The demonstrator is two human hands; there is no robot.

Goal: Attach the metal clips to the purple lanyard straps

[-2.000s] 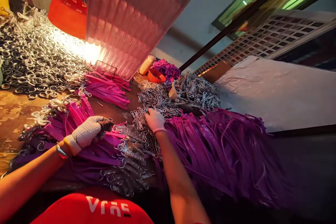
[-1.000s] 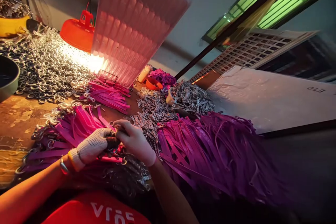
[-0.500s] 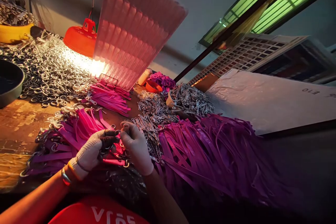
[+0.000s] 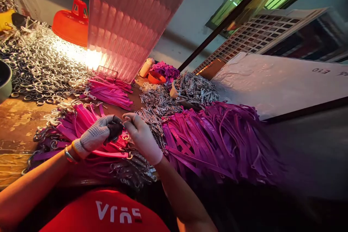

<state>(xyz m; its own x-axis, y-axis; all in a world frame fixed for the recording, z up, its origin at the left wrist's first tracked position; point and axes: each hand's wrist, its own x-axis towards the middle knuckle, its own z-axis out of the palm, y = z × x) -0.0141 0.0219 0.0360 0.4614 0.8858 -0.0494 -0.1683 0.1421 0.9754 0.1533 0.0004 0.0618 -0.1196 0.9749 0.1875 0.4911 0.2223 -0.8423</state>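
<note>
Warm light from a red lamp (image 4: 70,27) fell across the scuffed worktop (image 4: 16,119), beside a heap of metal rings (image 4: 40,69). Above a bundle of pink straps (image 4: 81,116) with metal ends, the person's gloved left hand (image 4: 95,132) and right hand (image 4: 143,137) were close together, fingers bent. Whether either was clamped on a small piece could not be told. Small metal clasps (image 4: 154,98) lay just beyond the right hand, and purple straps (image 4: 212,137) spread beside it. The step in hand looked like close fingertip work between both hands; such a move seemed to call for a steady left hand and fine alignment by the right.
</note>
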